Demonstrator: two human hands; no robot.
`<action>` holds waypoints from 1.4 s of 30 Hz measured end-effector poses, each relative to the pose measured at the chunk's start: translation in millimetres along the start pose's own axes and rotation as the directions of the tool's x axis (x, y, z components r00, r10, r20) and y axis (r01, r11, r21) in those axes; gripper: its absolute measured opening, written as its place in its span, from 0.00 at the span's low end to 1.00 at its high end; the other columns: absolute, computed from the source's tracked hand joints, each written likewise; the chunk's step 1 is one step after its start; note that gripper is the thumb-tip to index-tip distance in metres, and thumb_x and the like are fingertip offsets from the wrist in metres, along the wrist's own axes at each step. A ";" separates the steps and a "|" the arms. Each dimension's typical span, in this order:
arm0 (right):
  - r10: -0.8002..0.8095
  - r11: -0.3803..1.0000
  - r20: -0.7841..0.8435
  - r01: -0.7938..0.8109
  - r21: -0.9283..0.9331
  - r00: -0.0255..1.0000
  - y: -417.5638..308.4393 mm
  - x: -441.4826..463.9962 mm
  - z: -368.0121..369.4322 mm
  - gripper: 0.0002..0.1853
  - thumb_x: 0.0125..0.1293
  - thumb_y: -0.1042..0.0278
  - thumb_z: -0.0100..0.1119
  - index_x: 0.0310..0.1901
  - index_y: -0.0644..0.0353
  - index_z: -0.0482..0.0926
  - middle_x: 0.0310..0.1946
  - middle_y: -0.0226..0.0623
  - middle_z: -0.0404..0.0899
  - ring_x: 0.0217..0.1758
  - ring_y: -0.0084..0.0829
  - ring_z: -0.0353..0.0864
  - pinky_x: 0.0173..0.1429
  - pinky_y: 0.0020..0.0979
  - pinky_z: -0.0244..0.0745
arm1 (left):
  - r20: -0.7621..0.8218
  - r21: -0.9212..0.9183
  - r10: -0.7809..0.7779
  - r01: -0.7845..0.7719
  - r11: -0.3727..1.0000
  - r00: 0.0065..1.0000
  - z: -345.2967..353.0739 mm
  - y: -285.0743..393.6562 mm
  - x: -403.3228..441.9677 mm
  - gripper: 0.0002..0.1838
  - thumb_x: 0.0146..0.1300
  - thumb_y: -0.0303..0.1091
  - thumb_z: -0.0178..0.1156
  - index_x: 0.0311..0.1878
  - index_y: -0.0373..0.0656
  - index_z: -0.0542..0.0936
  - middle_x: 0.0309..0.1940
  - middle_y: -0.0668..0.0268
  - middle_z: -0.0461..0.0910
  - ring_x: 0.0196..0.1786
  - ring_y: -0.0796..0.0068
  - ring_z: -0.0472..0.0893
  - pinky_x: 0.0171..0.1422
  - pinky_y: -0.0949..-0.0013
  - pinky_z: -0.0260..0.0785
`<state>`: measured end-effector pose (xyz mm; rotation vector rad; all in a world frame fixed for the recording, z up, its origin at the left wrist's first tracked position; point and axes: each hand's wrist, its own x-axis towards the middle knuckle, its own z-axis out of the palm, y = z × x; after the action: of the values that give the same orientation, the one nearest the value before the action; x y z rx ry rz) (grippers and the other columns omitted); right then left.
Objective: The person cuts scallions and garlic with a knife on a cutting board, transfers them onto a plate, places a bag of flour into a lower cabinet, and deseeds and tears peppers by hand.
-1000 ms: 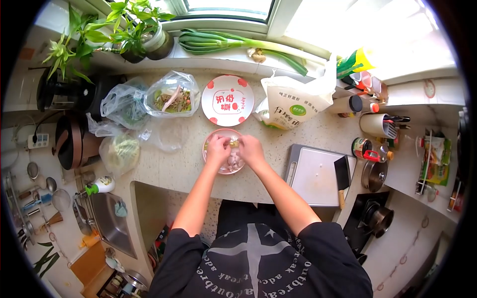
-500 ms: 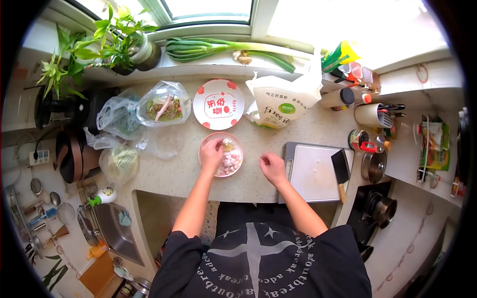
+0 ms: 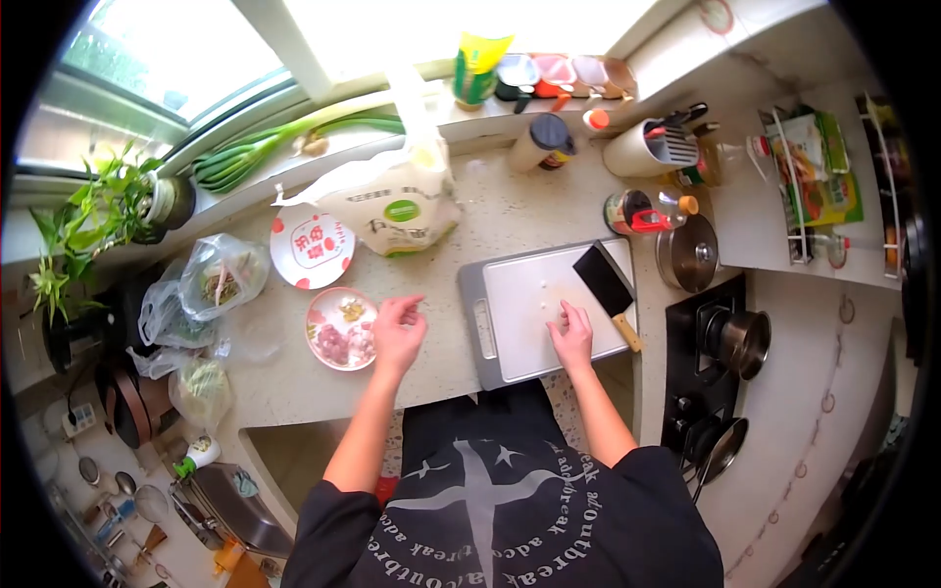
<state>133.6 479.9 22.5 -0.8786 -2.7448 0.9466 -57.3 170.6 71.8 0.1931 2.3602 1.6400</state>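
Both hands have moved off to the right in the head view since half a second ago: the left hand [image 3: 400, 331] has come out of the dish [image 3: 349, 367] and hangs just beside its right rim, while the right hand [image 3: 570, 333] has gone from the bare bench [image 3: 294, 387] to the board [image 3: 520, 343]. That suggests the work has shifted, at least partly, from the dish to the board. Left fingers are loosely bent and released, with nothing visible in them; right fingers are spread and slack, pointing towards a few white bits [image 3: 545, 305] (whether they touch the board, I cannot tell). On the bench, left of the left hand, the dish holds pink pieces [image 3: 338, 345] and, beside them, a yellowish heap [image 3: 351, 310]. As for obstacles, the cleaver [image 3: 605, 277] lies along the right side of the board, near the right hand, its handle jutting over the edge. Behind the left hand stands the sack [image 3: 392, 201], overlapping the plate [image 3: 312, 250]. Further left are plastic bags [image 3: 223, 277]; beyond the board's right corner stand a jar [image 3: 627, 211] and a lidded pot [image 3: 686, 253]. Leeks [image 3: 255, 152] lie along the sill.
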 end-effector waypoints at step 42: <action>-0.242 0.961 0.238 0.199 0.192 0.941 27.0 95.0 5.2 0.08 0.57 0.75 0.68 0.40 0.57 0.83 0.37 0.44 0.81 0.42 0.51 0.83 0.47 0.46 0.80 | 0.165 0.415 0.021 -0.089 0.905 0.986 245.6 8.3 10.7 0.08 0.59 0.28 0.64 0.41 0.43 0.86 0.36 0.53 0.83 0.41 0.46 0.84 0.48 0.51 0.79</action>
<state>66.8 547.2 -5.6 -0.4327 -2.8406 1.3005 2.5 397.3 -2.7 0.4570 2.5716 1.0643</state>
